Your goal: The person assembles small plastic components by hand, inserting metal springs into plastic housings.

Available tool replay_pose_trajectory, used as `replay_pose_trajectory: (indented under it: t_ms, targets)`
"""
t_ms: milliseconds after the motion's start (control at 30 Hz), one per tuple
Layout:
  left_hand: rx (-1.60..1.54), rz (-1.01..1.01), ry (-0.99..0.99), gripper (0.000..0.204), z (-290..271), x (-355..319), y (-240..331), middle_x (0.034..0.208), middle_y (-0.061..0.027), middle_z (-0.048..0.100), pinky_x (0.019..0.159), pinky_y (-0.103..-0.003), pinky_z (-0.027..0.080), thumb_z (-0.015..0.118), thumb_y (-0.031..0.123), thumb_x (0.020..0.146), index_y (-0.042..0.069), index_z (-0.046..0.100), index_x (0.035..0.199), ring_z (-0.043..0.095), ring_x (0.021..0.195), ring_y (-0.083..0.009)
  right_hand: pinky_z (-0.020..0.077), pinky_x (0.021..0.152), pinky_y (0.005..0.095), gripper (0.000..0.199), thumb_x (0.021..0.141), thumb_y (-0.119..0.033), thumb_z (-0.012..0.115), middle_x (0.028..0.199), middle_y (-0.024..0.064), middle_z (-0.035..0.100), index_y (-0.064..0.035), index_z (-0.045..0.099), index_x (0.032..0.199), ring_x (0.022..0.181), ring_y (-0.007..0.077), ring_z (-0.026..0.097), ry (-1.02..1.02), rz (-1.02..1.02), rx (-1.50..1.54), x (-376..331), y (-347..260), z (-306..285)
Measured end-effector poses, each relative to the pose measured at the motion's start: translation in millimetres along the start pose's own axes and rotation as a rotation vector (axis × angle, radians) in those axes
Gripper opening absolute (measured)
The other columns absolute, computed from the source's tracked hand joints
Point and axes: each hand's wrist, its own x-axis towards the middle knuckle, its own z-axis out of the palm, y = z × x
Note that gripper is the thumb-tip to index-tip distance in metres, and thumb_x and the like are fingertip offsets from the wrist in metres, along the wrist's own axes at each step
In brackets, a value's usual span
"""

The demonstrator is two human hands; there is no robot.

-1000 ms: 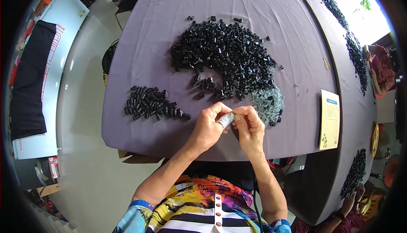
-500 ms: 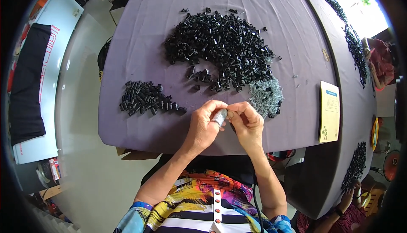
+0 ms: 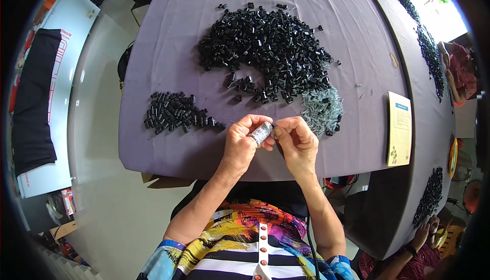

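Note:
My left hand and my right hand meet fingertip to fingertip over the near part of the cloth-covered table, both in a pinch. A grey, silvery wrapping covers the left thumb. Only a small dark bit shows between the fingertips; the fingers hide the rest. Just beyond the right hand lies a heap of small clear plastic pieces. A large pile of small black plastic parts spreads farther off, and a smaller group of black cylindrical parts lies left of my left hand.
A yellow booklet lies by the table's right edge. Another cloth-covered table adjoins on the right, bearing black parts beside another person's hands. A long white box with dark cloth over it stands on the left.
The left thumb has turned, showing more of its grey wrapping. The fingertips of both hands have shifted slightly while staying together. The view has tilted a little.

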Motion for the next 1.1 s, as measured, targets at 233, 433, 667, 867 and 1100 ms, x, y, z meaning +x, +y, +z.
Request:
replay_pose_trajectory:
  t_ms: [233,433,667,867,1100]
  targets:
    - [-0.059,-0.017,0.028,0.013,-2,0,-1,0.081,-0.0076,0.065,0.059,-0.027,0.055,0.054,0.0,0.091,-0.002,0.062,0.101,0.063,0.065,-0.0124,0.0447,0.065,0.0203,0.013,0.084,0.011,0.06,0.082,0.0005,0.057,-0.0003,0.06,0.091,0.072,0.0067,0.055,0.018,0.036,0.066,-3,-2,4]
    - [-0.078,-0.017,0.004,0.015,-3,0,-1,0.083,-0.0096,0.067,0.061,-0.027,0.056,0.054,-0.001,0.09,-0.002,0.064,0.102,0.065,0.068,-0.0138,0.0458,0.059,0.0226,0.015,0.081,0.01,0.064,0.08,0.004,0.058,-0.001,0.061,0.09,0.067,0.0099,0.057,0.033,-0.017,-0.024,0,1,2]
    - [0.014,-0.057,0.021,0.014,-4,-1,6,0.084,-0.0115,0.068,0.059,-0.029,0.059,0.055,-0.001,0.09,-0.003,0.065,0.099,0.068,0.067,-0.0167,0.0495,0.058,0.0271,0.014,0.079,0.005,0.067,0.077,0.0065,0.065,-0.0027,0.063,0.09,0.065,0.0153,0.064,-0.011,-0.148,-0.324,2,-15,-3]
    - [-0.084,-0.077,0.045,0.014,-9,-1,7,0.085,-0.0105,0.067,0.061,-0.03,0.058,0.053,0.001,0.091,-0.001,0.063,0.1,0.067,0.068,-0.0159,0.05,0.058,0.0259,0.017,0.075,0.004,0.071,0.075,0.0072,0.065,-0.0015,0.065,0.09,0.062,0.0161,0.063,-0.125,-0.235,-0.418,18,-22,1]
    - [-0.297,0.033,0.103,0.014,-12,-5,-3,0.087,-0.009,0.067,0.065,-0.031,0.054,0.055,0.004,0.093,0.003,0.061,0.105,0.065,0.07,-0.0161,0.0484,0.074,0.0373,0.017,0.078,0.0,0.065,0.095,0.0117,0.06,-0.0025,0.065,0.095,0.085,0.0285,0.058,-0.275,-0.434,-0.748,60,-17,-1]
